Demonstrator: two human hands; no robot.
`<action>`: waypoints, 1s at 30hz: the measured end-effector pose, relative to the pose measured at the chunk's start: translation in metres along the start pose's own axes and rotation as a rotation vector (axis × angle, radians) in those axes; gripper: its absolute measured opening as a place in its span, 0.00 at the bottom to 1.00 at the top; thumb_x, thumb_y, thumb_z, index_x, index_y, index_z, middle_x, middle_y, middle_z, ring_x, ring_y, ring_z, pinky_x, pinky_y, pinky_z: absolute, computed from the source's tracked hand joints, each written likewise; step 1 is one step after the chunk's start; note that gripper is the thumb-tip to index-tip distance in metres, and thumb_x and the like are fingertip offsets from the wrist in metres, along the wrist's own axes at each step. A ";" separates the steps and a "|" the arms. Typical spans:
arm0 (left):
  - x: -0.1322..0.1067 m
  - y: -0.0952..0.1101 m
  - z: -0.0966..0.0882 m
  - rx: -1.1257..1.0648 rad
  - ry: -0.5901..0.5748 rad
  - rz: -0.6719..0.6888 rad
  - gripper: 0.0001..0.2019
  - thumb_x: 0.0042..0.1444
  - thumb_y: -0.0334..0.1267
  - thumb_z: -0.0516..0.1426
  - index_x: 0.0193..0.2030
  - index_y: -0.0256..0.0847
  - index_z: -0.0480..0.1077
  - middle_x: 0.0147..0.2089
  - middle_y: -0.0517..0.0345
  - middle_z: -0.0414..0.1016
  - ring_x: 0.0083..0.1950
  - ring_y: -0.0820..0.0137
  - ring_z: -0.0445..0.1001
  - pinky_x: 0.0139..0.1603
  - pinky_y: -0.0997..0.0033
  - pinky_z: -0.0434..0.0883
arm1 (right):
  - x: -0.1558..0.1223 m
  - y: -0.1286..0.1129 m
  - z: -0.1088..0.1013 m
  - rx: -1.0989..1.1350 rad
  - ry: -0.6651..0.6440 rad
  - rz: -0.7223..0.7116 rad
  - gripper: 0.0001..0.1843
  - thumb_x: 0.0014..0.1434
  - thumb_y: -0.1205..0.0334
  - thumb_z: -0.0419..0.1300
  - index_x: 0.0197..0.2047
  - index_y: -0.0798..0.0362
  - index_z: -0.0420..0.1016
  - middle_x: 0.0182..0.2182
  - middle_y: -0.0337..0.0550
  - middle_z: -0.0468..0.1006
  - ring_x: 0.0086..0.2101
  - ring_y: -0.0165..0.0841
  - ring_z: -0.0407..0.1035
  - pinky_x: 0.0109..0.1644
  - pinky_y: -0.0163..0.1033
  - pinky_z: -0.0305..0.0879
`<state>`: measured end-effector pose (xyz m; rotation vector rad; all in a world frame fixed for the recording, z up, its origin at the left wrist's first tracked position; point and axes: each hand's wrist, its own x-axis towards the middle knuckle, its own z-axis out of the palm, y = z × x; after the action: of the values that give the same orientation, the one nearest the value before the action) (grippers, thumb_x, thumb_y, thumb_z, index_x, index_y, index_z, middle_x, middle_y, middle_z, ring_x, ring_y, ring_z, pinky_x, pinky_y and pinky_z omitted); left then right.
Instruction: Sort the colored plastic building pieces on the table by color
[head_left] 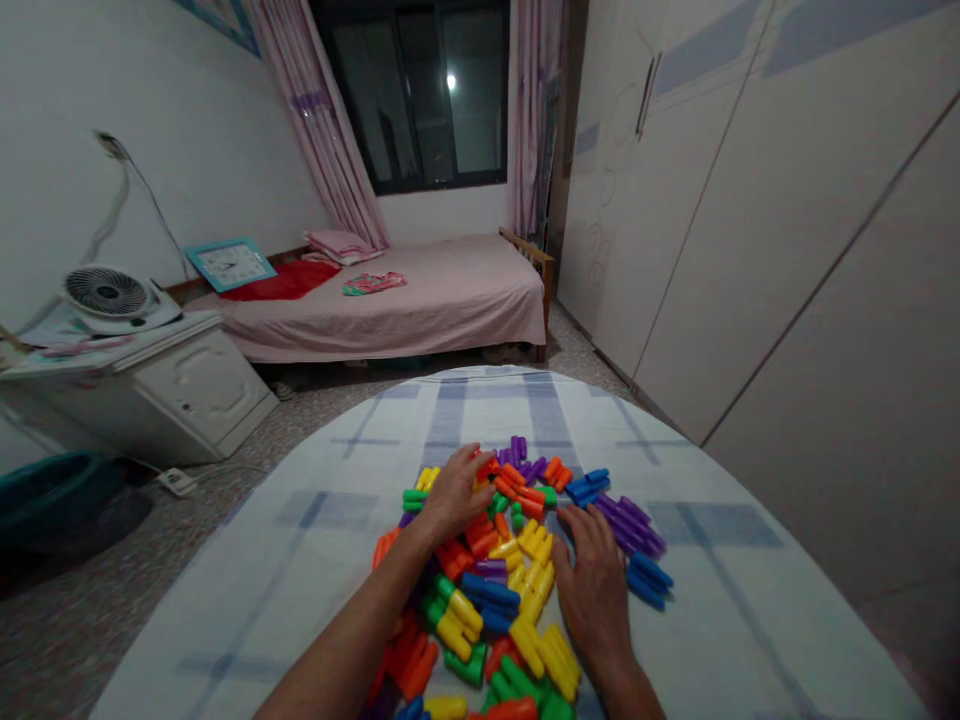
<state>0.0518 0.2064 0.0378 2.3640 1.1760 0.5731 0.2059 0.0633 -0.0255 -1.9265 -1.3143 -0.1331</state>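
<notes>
Here, nearest, heap of plastic pieces [491,590] in red, orange, yellow, green, blue, purple, spread across middle of checked tablecloth [750,620]. Right hand [596,575] palm down along heap's right side, fingers loosely extended, released; blue piece [650,580] and purple pieces [630,525] just to its right. Left hand [456,495] over heap's far part, fingers bent at orange pieces [520,490]; cannot tell whether gripping any. Beyond table edge: white fan [109,290] on cabinet [202,395], pink-covered bed [450,290], dark window [420,90].
</notes>
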 end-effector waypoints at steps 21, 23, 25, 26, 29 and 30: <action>0.019 -0.065 -0.029 0.159 0.208 -0.126 0.24 0.52 0.52 0.51 0.50 0.37 0.63 0.51 0.56 0.67 0.54 0.79 0.66 0.60 0.66 0.71 | 0.000 0.002 0.000 -0.014 -0.059 0.017 0.21 0.57 0.51 0.44 0.46 0.50 0.68 0.48 0.47 0.70 0.55 0.39 0.56 0.58 0.50 0.55; 0.020 -0.063 -0.026 0.160 0.215 -0.136 0.24 0.52 0.52 0.51 0.50 0.37 0.62 0.52 0.56 0.67 0.56 0.78 0.66 0.62 0.64 0.70 | 0.001 0.002 -0.001 -0.012 -0.063 0.020 0.21 0.57 0.51 0.44 0.46 0.50 0.69 0.48 0.47 0.70 0.55 0.39 0.56 0.58 0.50 0.54; 0.020 -0.052 -0.022 0.154 0.204 -0.119 0.24 0.52 0.52 0.51 0.51 0.38 0.62 0.54 0.55 0.65 0.58 0.76 0.64 0.65 0.62 0.68 | 0.000 0.001 -0.001 -0.013 -0.069 0.027 0.21 0.57 0.51 0.44 0.46 0.50 0.69 0.48 0.47 0.70 0.56 0.38 0.55 0.59 0.50 0.54; 0.020 -0.044 -0.020 0.146 0.185 -0.096 0.24 0.52 0.51 0.51 0.52 0.39 0.62 0.55 0.55 0.64 0.59 0.76 0.63 0.66 0.60 0.67 | 0.000 0.001 -0.002 -0.013 -0.073 0.033 0.21 0.57 0.51 0.44 0.46 0.50 0.69 0.48 0.46 0.70 0.56 0.38 0.55 0.59 0.50 0.53; 0.018 -0.017 -0.010 0.111 0.060 0.033 0.24 0.52 0.51 0.51 0.52 0.39 0.62 0.56 0.56 0.64 0.59 0.76 0.63 0.66 0.61 0.67 | 0.000 0.000 -0.002 -0.017 -0.088 0.048 0.21 0.57 0.52 0.44 0.47 0.50 0.68 0.49 0.46 0.70 0.56 0.38 0.54 0.59 0.50 0.53; 0.017 -0.010 -0.005 0.102 0.014 0.079 0.24 0.52 0.51 0.51 0.52 0.39 0.62 0.56 0.56 0.64 0.59 0.77 0.63 0.65 0.62 0.68 | 0.001 0.000 -0.003 -0.018 -0.093 0.051 0.21 0.57 0.52 0.44 0.47 0.50 0.68 0.49 0.46 0.70 0.57 0.37 0.54 0.59 0.49 0.53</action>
<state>0.0521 0.2268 0.0394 2.5057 1.1471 0.5693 0.2071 0.0620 -0.0235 -2.0004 -1.3272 -0.0302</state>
